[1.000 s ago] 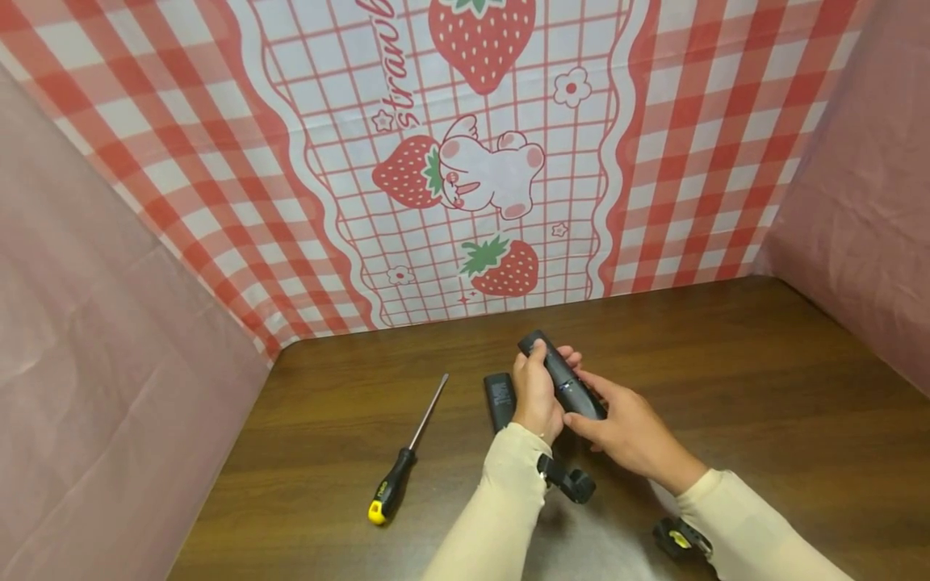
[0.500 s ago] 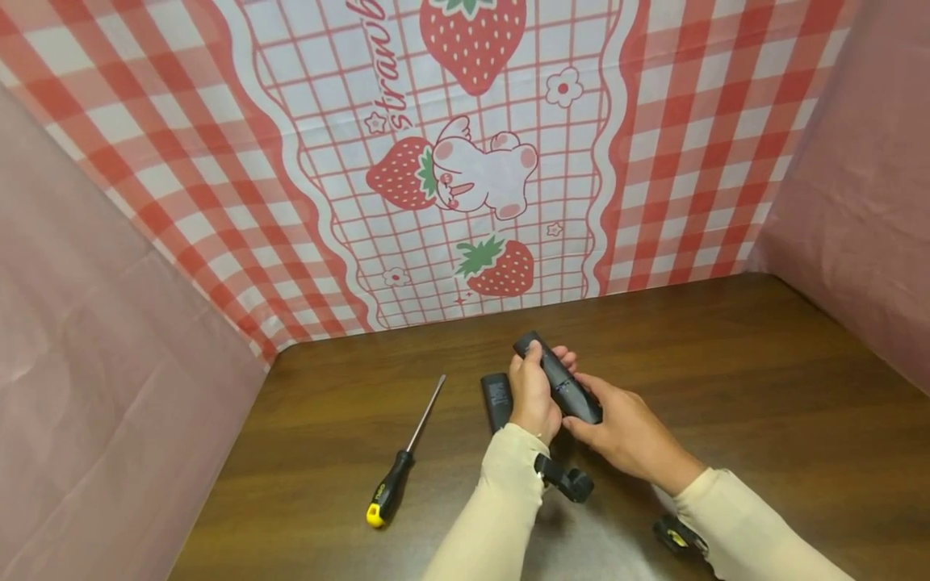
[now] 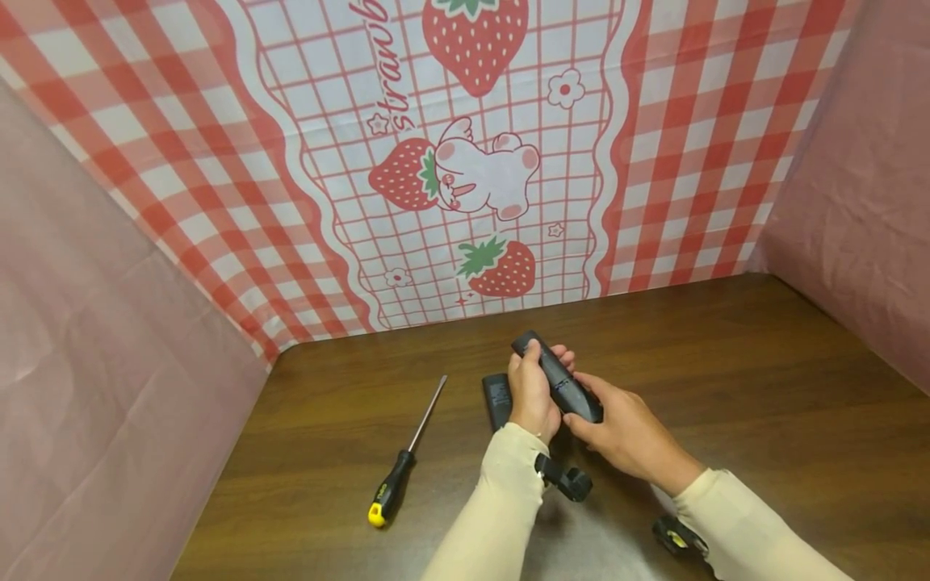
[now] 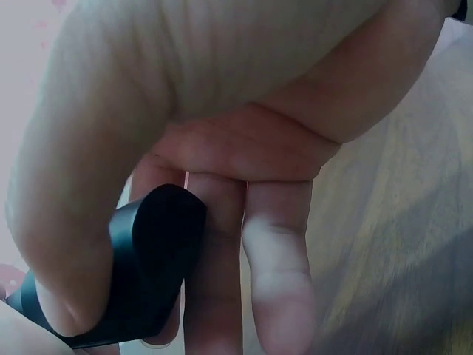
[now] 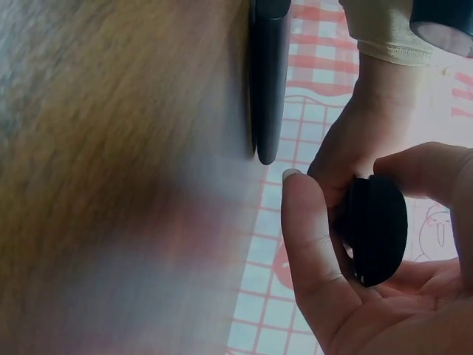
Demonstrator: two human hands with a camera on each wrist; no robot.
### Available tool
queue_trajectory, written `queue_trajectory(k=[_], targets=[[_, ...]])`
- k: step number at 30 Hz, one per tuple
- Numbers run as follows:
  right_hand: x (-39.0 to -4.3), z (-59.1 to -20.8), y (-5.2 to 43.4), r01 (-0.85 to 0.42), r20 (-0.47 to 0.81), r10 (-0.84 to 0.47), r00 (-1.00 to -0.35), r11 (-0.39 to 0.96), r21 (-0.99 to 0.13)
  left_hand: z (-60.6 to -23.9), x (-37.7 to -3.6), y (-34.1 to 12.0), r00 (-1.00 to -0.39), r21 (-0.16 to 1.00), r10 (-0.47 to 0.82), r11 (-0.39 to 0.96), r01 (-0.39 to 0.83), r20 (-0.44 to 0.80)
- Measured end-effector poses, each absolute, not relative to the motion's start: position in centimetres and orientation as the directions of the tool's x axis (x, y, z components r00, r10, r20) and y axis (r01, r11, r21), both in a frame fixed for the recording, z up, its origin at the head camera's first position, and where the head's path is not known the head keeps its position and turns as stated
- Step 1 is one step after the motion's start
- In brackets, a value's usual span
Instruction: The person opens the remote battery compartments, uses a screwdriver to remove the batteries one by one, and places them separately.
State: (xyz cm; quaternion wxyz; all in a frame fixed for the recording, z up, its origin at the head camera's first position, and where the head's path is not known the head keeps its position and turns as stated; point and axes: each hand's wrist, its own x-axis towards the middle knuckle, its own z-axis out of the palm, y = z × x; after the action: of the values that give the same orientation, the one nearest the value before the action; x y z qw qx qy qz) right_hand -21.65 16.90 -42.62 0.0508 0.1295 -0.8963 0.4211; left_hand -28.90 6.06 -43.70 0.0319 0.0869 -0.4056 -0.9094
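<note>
Both hands hold a black remote control a little above the table, near its middle. The left hand grips the far part of it, thumb lying on top and fingers curled under. The right hand pinches the near end between thumb and fingers. I judge the step in hand to be work on the remote's body with its back cover off, because this flat black piece lies on the table just beside the left hand. A screwdriver with a black and yellow handle lies apart on the left, untouched. The next move probably calls for a firm hold by one hand while the other one is freed for the cover or the tool.

The head view gives the whole layout. The left wrist view shows only the thumb and fingers wrapped around the rounded end of the remote. The right wrist view shows the other end seated between thumb and fingers, and the cover lying flat on the wood
</note>
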Motion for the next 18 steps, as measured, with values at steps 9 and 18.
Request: queue_trajectory(k=[9,18], targets=[[-21.51,-42.58,17.07,-0.232,0.177,-0.150,-0.973,0.602,-0.764,-43.70,-29.00,5.88,-0.984,0.741,-0.125,-0.671,-0.009,-0.125],[-21.36,-42.43,17.27,-0.258,0.236,-0.124,-0.964,0.654,-0.711,-43.75,-28.80,5.79,-0.983,0.753,-0.131,-0.658,-0.012,-0.131]])
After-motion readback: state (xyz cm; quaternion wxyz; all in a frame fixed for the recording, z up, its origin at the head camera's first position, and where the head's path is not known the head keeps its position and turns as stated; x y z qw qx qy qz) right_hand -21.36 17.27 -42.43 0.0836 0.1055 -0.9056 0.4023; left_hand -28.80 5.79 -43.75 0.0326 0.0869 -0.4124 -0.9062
